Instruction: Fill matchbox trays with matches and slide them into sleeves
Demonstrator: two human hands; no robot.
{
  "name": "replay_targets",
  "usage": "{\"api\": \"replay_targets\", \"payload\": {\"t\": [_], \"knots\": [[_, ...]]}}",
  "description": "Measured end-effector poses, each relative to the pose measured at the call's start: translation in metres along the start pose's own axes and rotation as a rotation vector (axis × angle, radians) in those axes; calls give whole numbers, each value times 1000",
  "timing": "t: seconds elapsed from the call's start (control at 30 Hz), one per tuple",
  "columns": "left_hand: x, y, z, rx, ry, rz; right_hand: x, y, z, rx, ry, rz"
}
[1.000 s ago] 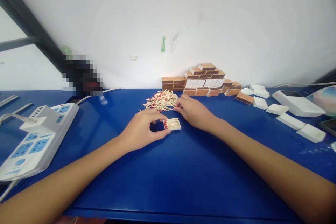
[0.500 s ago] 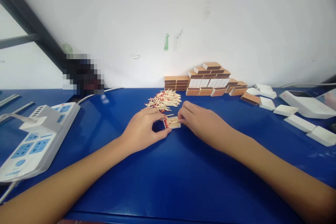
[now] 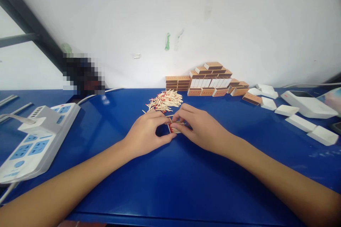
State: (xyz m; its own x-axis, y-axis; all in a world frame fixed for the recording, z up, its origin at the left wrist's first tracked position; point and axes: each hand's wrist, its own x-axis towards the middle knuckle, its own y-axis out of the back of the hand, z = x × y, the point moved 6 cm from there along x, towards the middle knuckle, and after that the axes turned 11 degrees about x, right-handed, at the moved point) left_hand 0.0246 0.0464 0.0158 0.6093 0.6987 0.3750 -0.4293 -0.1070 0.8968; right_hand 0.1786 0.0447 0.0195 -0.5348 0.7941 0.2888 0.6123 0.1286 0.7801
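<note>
A small matchbox tray point(image 3: 175, 131) holds a layer of matches, red heads toward its left end. My left hand point(image 3: 145, 133) grips the tray at its left end, thumb on the near side and fingers at the far side. Over the tray, my right hand point(image 3: 202, 127) has its thumb and fingertips pinched near the red heads, with a matchstick end showing beside them. Those fingers hide much of the tray. A heap of loose matches point(image 3: 166, 100) lies just beyond both hands, and a single match rests close behind the tray.
Stacked matchboxes point(image 3: 210, 74) stand against the wall, with one matchbox point(image 3: 252, 98) lying to their right. Several white trays point(image 3: 301, 123) curve along the right, near a white box point(image 3: 309, 104). A power strip point(image 3: 39, 142) with a plugged-in cable lies at the left on the blue table point(image 3: 160, 184).
My right hand has moved left, from the tray's right end to over the match heads, and now covers more of the tray. My left hand keeps its hold.
</note>
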Motion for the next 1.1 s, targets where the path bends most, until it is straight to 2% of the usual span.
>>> {"api": "replay_targets", "payload": {"t": [0.2, 0.4, 0.47, 0.6, 0.73, 0.87, 1.0, 1.1], "knots": [[-2, 0, 4, 11, -14, -8, 2, -3, 3, 144, -47, 60], [-2, -1, 3, 20, -9, -5, 3, 27, -1, 125, 10, 162], [-1, -2, 2, 20, -4, -6, 1, 27, -4, 43, 34, 88], [-1, -1, 2, 10, -7, 1, -6, 13, -8, -128, 73, -99], [-1, 1, 2, -6, -2, 8, -8, 14, -6, -154, 77, -87], [-1, 0, 2, -16, -6, -3, -6, 18, 3, -87, 0, -93], [-2, -2, 4, -7, -25, -26, -6, 11, 8, -39, -56, -151], [-3, -1, 3, -9, -26, -37, -7, 9, 6, -20, -59, -142]]}}
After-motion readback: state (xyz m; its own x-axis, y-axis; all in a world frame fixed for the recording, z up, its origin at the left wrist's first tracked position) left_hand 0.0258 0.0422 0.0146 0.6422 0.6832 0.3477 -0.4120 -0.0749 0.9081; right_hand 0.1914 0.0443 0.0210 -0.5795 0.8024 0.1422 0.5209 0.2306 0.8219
